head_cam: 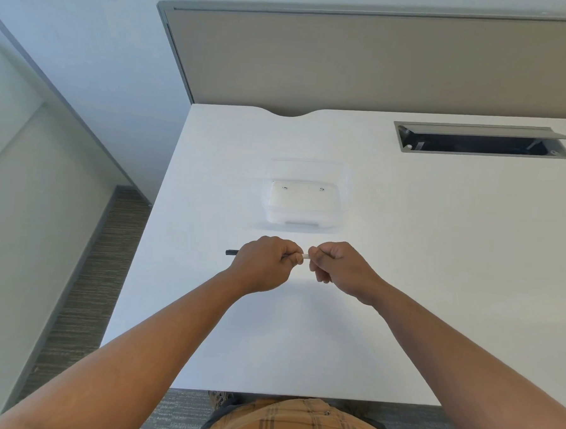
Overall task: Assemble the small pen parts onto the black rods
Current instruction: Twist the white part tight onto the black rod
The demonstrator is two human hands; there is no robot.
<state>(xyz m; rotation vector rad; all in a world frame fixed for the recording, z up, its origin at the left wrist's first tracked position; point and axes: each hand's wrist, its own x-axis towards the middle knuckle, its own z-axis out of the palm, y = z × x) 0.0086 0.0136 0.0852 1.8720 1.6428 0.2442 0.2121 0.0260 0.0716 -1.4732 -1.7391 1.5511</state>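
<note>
Seen from the head camera, looking down: 2 bare forearms reach over a white worktop (404,253), and both hands meet just above its middle. The left hand (266,262) is curled closed around a black rod (231,252), whose dark end sticks out to the left of the fist. The right hand (334,266) has its fingers (314,252) pinched shut on a small white pen part (305,255), a short pale piece showing in the narrow gap between the 2 hands, apparently at the rod's right end. Whether it is already seated on the rod cannot be told. Beyond the hands sits a clear plastic container (303,199), near them but apart, with 2 tiny dark specks inside, too small to identify. A cable hatch (482,141) lies open at the far right. To do this step well, the left hand should probably keep the rod level and steady while the right pushes the piece straight along the rod's axis, not at an angle.
</note>
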